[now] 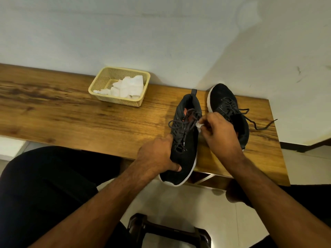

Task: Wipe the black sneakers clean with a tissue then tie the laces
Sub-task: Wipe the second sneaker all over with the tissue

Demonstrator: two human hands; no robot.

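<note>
My left hand (157, 154) curls its grip round the toe end of the near sneaker (182, 140), thumb pressed on the soft black knit upper just above the white rubber sole; that toe juts past the edge of the wood-grain desk (71, 111). My right hand (218, 133) pinches a small crumpled tissue (198, 125) against the shoe's side beside the loose dark laces (180, 126). The second sneaker (227, 108) lies just beyond, its untied laces trailing over the desk. Well to the left, a cream perforated plastic basket (100, 83) holds rumpled white tissues (127, 86).
</note>
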